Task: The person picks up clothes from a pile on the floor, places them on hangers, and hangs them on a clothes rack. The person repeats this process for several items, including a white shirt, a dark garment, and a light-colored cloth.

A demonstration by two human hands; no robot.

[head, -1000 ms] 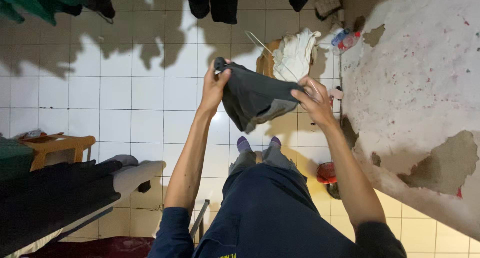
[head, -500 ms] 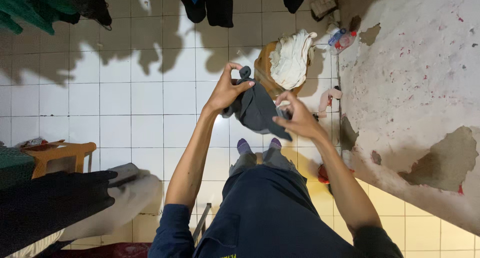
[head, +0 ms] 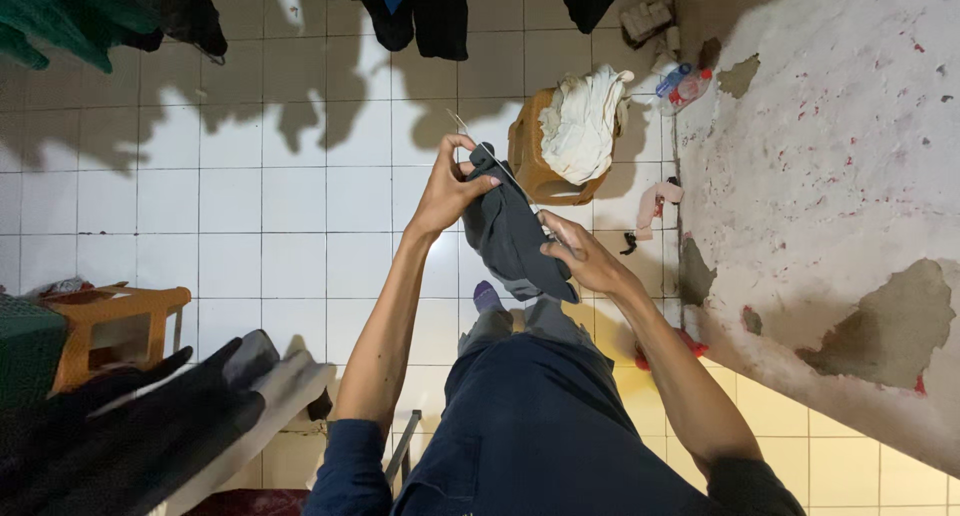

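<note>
A dark grey garment hangs bunched between my two hands above the white tiled floor. My left hand grips its upper edge, fingers pinched near a thin wire hanger that runs across the cloth. My right hand holds the garment's lower right side, thumb on the fabric. My legs in dark blue trousers fill the lower middle, with one socked foot showing below the cloth.
An orange basket with white cloth stands beyond my hands. Dark clothes hang along the top. A small orange stool and piled dark garments sit at lower left. A peeling wall runs on the right.
The garment was spread wide between my raised hands; now it is gathered narrow. My hands have come closer together, with the right hand lower than the left.
</note>
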